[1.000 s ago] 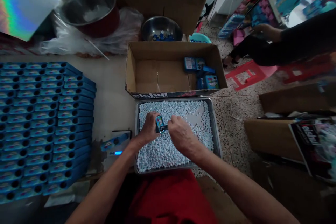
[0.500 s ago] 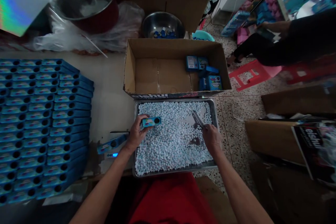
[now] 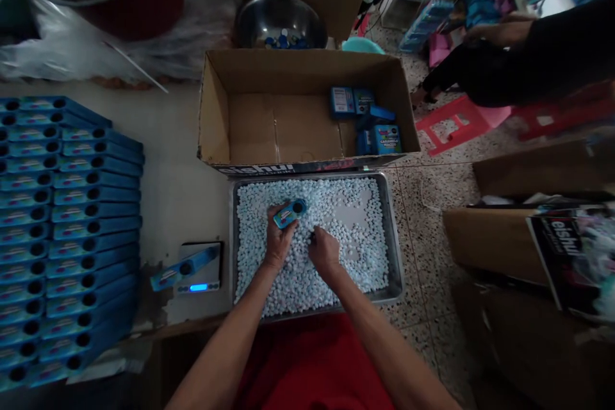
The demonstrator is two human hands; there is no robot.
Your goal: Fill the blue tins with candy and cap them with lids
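My left hand [image 3: 279, 240] grips a small blue box [image 3: 289, 213] with a dark round hole in its top, tilted over the metal tray [image 3: 396, 256]. Small pale round candies [image 3: 298, 282] cover most of the tray. My right hand [image 3: 325, 250] is closed just right of the box, low over the candies. Its fingers wrap the narrow metal scoop seen in the earlier picture, now mostly hidden by the hand. On the left, another blue box [image 3: 185, 268] lies slanted across a digital scale [image 3: 217, 255] with a lit display.
Rows of stacked blue boxes [image 3: 91, 211] fill the left. Beyond the tray stands a cardboard box [image 3: 250, 131] holding several blue packs [image 3: 387, 139]. Behind it are a steel bowl [image 3: 283, 13] and a red pot [image 3: 139, 6]. A person's dark sleeve [image 3: 567, 45] shows right, above a red stool [image 3: 461, 122].
My right hand has moved left with the scoop, from the tray's right side to beside the held box. My left hand has brought the box inward and tilted it. The view has shifted slightly.
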